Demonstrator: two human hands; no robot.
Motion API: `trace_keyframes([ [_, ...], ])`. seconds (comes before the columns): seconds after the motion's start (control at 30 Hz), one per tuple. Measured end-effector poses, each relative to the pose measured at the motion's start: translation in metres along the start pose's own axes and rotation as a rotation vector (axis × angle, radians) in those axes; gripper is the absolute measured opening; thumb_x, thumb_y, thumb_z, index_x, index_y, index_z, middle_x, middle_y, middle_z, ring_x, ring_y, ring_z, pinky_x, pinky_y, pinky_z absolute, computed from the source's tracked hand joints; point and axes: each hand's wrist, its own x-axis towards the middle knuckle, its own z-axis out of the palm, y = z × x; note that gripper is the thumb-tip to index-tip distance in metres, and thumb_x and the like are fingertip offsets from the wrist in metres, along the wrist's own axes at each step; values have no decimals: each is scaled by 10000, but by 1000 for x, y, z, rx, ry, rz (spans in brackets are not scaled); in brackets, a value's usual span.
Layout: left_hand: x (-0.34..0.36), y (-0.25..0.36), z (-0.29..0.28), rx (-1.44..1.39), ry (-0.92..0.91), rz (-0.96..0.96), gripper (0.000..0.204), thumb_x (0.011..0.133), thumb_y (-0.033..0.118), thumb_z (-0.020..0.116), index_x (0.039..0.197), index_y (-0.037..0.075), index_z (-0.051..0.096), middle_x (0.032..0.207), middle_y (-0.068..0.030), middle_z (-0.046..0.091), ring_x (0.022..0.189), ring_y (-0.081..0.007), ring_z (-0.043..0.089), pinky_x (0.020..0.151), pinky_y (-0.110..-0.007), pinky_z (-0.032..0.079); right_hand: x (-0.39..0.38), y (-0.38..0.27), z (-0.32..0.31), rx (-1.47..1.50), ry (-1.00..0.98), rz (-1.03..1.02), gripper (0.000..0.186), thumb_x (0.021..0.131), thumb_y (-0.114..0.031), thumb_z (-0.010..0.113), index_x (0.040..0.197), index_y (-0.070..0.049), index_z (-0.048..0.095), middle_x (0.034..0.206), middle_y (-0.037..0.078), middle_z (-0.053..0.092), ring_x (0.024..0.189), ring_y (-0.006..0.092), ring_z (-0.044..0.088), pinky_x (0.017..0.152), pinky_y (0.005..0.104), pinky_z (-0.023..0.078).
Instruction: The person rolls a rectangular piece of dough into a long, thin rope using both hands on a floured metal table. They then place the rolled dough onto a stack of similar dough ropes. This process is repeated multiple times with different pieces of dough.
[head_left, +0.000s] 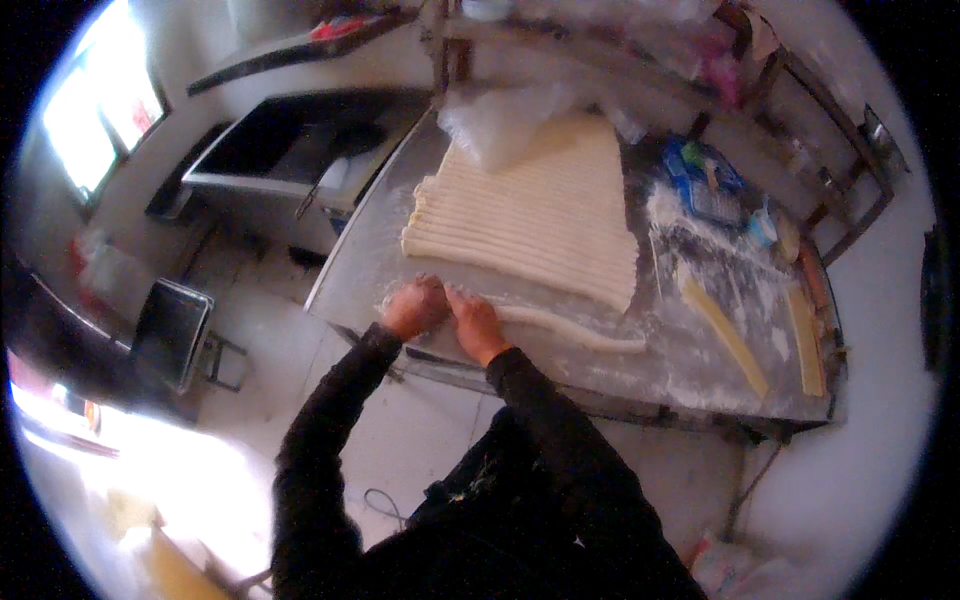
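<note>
A long pale dough rope (570, 328) lies along the near edge of the floured table. Over its left end my two hands come together, almost touching. My left hand (412, 308) is closed with its fingers curled on the dough. Beside it, my right hand (476, 322) is closed on the same rope, thumb side toward the left hand; the dough between the fingers is mostly hidden. Just beyond them, many dough strips lie side by side as a wide ridged sheet (530, 210). A clear plastic sheet (500, 125) covers its far end.
Right on the table (680, 345) lie two flat yellowish wooden strips (725, 335) (806, 342), loose flour and a blue package (705, 180). A wooden shelf frame stands behind. A dark-topped counter (290, 140) is at the far left, with a dark tray (172, 333) on a stand nearer.
</note>
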Motion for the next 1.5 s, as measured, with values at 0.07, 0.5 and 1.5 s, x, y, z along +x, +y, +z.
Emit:
trace_keyframes([
  [0.07,4,0,-2,-9,7,-44,201,776,259,655,847,72,654,868,-122,592,876,-319,566,761,-414,490,-5,18,5,39,14,-21,359,810,-66,561,1166,-21,577,1042,180,634,985,364,598,837,466,488],
  [0.5,18,57,25,4,45,63,245,789,286,653,955,107,674,915,-141,592,868,-335,573,732,-430,480,-60,45,-62,-267,7,-30,246,856,-129,525,1050,-11,621,951,133,614,914,313,597,796,439,478],
  [1.5,39,44,11,132,15,-222,199,795,275,623,709,97,636,814,-94,599,879,-287,585,744,-419,486,-142,143,-174,-497,38,427,206,805,-247,671,908,-69,664,868,111,641,829,309,624,728,460,480],
])
